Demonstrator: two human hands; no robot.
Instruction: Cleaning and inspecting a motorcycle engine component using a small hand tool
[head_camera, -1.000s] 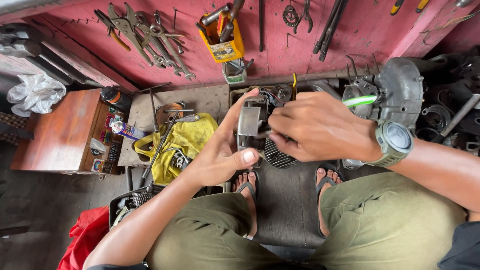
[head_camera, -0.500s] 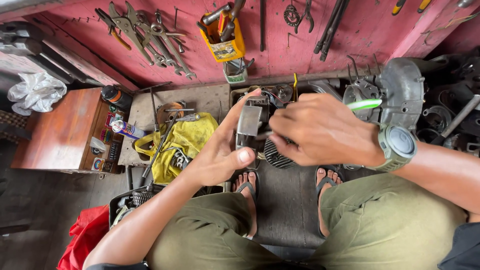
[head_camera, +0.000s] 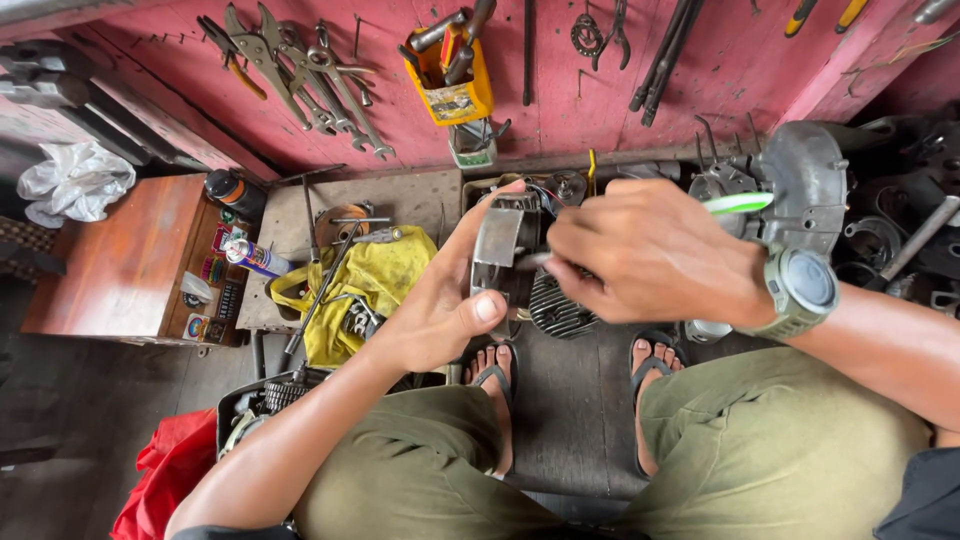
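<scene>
The left hand cups a finned metal engine part from its left side, fingers wrapped around it, above the sandalled feet. The right hand, closed on a green-handled brush, works its right face; brush handle points right.

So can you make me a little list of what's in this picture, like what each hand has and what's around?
Left hand: holds a grey metal engine part with cooling fins
Right hand: grip closed on a green-and-white handled tool, pressed to the part
Wrist: grey-green watch
Floor left: yellow cloth with tools on it, spray can
Wall: pink board hung with pliers and wrenches
Feet: flip-flops
</scene>
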